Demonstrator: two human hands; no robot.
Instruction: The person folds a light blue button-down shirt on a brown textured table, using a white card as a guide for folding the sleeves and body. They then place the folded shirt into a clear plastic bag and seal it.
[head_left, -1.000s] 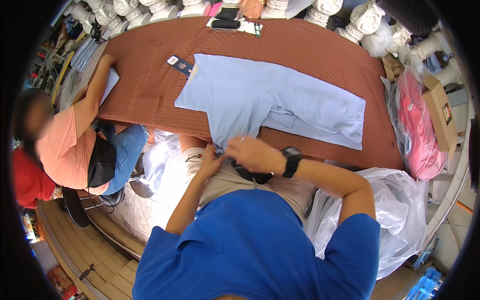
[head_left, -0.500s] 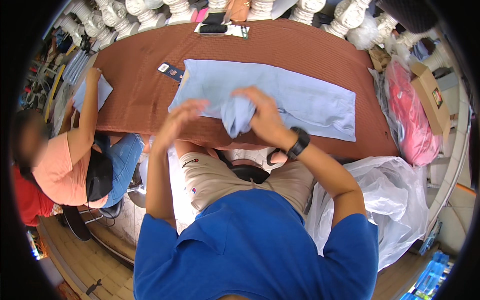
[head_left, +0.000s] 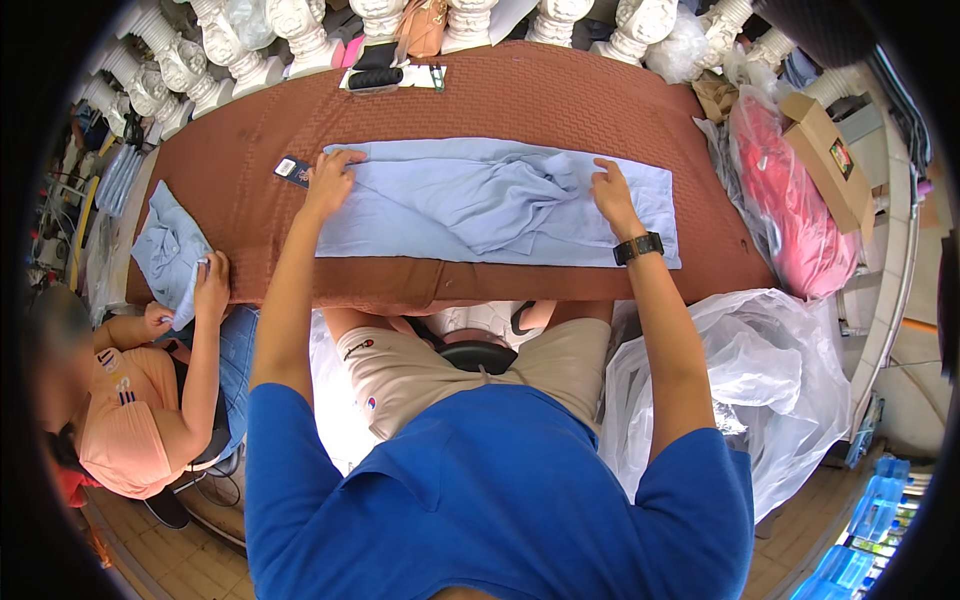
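A light blue garment (head_left: 420, 205) lies lengthwise on the brown-covered table (head_left: 400, 285), rumpled and bunched toward its middle right. Whether it is a shirt or trousers I cannot make out. My left hand (head_left: 330, 187) rests on its left end, fingers stretched over the cloth by the upper corner. Further right, my right hand (head_left: 614, 203), with a black watch on the wrist, touches the garment with thumb and forefinger apart. A dark blue tag (head_left: 292, 170) sticks out beside my left hand, partly covered by it.
At the left a seated co-worker handles another light blue cloth (head_left: 172, 248). Black thread (head_left: 375, 79) lies at the table's far edge, before white balusters (head_left: 300, 35). Pink goods in plastic (head_left: 785, 200) and a cardboard box (head_left: 830, 155) stand right, above a clear plastic bag (head_left: 740, 380).
My right hand has let go of the bunched cloth and moved right. The garment now lies more spread. My left hand has moved onto its left end. The co-worker's cloth has come nearer.
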